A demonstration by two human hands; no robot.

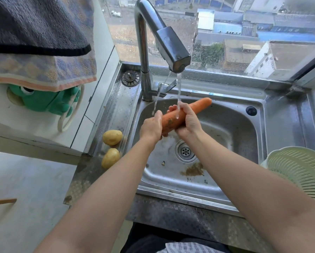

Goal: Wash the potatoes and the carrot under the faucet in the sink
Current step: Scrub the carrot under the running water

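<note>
An orange carrot (173, 120) lies slanted over the steel sink (228, 125), under the running water from the faucet (171, 46). My left hand (151, 126) grips its lower, thicker end. My right hand (188, 123) wraps around its middle, and the thin tip sticks out past it to the upper right. Water hits the carrot between my hands. Two yellow potatoes, one (112, 137) and the other (110, 158), rest on the sink's left ledge.
A pale green colander (301, 170) stands on the right ledge. Brown dirt (194, 169) lies on the basin floor near the drain (185, 151). A towel (39, 41) and a green glove (47, 101) hang at left. A drain plug (130, 78) sits behind the faucet base.
</note>
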